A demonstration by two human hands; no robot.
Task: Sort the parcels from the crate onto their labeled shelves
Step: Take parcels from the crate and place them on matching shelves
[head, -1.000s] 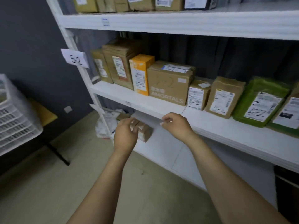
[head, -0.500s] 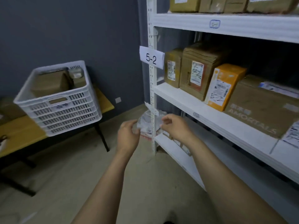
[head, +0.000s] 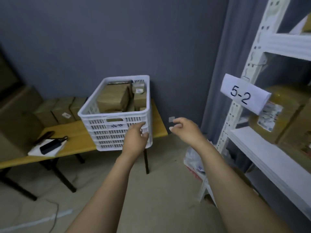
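1. Currently both hands are empty. The left hand [head: 136, 137] hangs with loosely curled fingers in front of the near right corner of the crate [head: 107, 137]; I cannot tell whether it touches the wall. The right hand [head: 185, 130], also loosely curled round nothing, hovers between the crate and the shelf upright [head: 235, 115].
2. The white crate stands on the yellow worktop [head: 75, 132] and holds several brown parcels. There is a big box [head: 112, 98], a smaller box [head: 139, 99] just to its right, and a small labelled one [head: 138, 86] at the far corner. More edges show below them, but the count is unclear.
3. On the right, the shelf [head: 269, 157] tagged "5-2" [head: 242, 94] carries a yellowish parcel [head: 286, 105] with a printed label, too blurred to read.
4. Judging from this, the sorting is partway through: something is shelved, while the crate looks well stocked. The step in hand appears to be a reach for the next parcel.
5. Further cartons [head: 57, 111] sit on the worktop left of the crate. Whether they belong to the job is unclear.
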